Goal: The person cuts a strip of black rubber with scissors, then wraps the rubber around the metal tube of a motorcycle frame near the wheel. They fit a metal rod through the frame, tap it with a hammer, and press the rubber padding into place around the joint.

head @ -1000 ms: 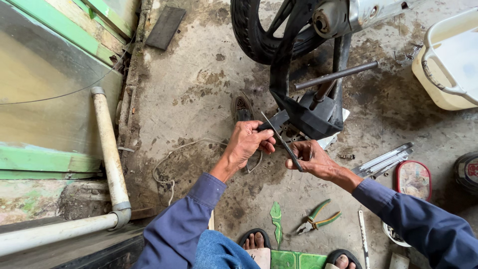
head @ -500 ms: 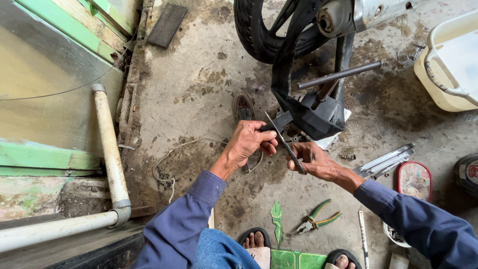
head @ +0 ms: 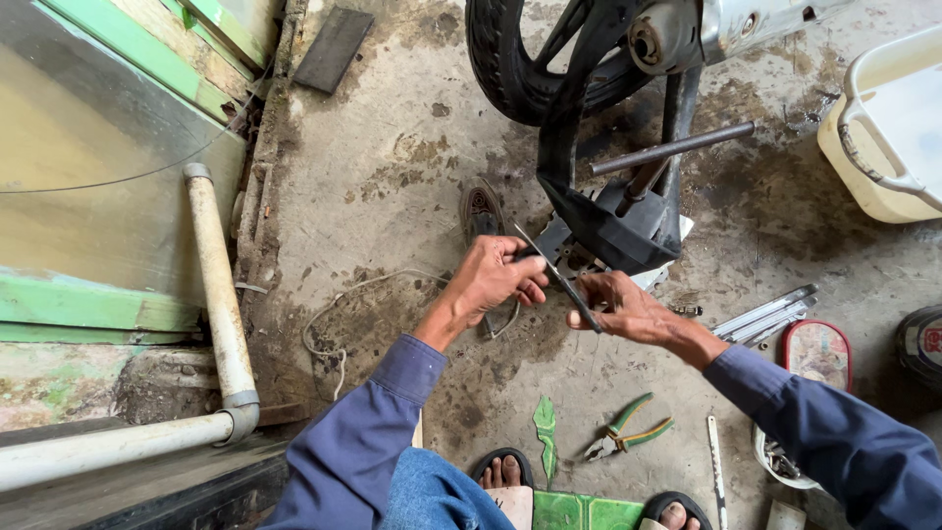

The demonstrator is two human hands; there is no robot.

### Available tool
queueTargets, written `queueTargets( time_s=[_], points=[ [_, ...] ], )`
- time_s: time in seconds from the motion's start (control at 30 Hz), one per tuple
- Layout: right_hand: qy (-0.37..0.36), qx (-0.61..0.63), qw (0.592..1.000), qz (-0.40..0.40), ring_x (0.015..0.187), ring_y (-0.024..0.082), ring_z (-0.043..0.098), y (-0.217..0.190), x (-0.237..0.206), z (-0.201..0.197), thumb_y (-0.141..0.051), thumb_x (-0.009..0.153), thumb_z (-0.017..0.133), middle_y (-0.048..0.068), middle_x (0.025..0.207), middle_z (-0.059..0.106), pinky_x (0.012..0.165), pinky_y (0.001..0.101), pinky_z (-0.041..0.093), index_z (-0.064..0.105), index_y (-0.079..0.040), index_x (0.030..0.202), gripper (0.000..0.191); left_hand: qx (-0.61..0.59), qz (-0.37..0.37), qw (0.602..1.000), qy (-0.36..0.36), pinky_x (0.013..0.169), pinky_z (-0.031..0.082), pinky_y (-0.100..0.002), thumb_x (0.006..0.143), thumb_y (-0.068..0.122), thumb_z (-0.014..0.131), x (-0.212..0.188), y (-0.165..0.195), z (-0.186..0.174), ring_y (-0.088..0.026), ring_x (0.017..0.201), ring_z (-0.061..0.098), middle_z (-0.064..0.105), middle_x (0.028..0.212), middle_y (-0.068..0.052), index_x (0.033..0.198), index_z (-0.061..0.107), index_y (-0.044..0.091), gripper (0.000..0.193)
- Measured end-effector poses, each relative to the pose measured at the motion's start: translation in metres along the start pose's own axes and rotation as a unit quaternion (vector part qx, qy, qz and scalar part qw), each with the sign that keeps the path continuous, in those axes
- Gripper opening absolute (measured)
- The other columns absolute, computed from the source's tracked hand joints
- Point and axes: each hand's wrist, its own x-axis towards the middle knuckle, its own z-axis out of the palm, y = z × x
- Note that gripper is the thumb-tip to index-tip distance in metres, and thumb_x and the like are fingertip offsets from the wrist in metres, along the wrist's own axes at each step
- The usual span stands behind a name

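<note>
My left hand (head: pixel 494 277) grips the upper end of a thin dark metal strip (head: pixel 554 275), which looks like a blade or file. The strip slants down to the right, where the fingers of my right hand (head: pixel 618 306) pinch its lower end. Both hands hover low over the stained concrete floor, just in front of the black stand (head: pixel 613 231) of a motorcycle. The rear tyre (head: pixel 520 69) rises behind it. Both sleeves are dark blue.
Green-handled pliers (head: pixel 628 437) and a green leaf-shaped scrap (head: pixel 545 427) lie near my sandalled feet. Wrenches (head: pixel 765 316), a red-rimmed tin (head: pixel 816 351), a cream tub (head: pixel 888 132), a white pipe (head: pixel 218 294), a loose cord (head: pixel 343 304) and a worn shoe (head: pixel 481 211) surround the spot.
Both hands stay on the strip with only a slight shift of the fingers; the view is nearly the same.
</note>
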Motion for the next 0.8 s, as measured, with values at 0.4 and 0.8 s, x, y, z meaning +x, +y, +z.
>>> queueTargets(
  time_s=[0.4,0.8],
  points=[
    [-0.004,0.096,0.994,-0.041,0.068,0.01,0.053,0.004,0.002,0.023,-0.063,0.082,0.071,-0.002,0.079,0.056,0.056,0.0291,0.05,0.061,-0.008,0.091,0.056,-0.193,0.136,0.95,0.204,0.066,0.058,-0.027,0.096,0.01,0.072,0.013,-0.012,-0.01,-0.013,0.076,0.068,0.073,0.09,-0.008,0.108,0.076,-0.003,0.018],
    [-0.01,0.171,0.985,-0.039,0.071,0.008,0.055,-0.018,0.009,0.038,-0.058,0.087,0.069,-0.003,0.08,0.054,0.057,0.0271,0.052,0.059,-0.009,0.092,0.05,-0.088,0.124,0.96,0.235,0.06,0.059,-0.027,0.091,0.013,0.074,0.008,-0.007,0.019,-0.012,0.071,0.071,0.076,0.081,-0.007,0.092,0.078,-0.002,0.015]
  ],
)
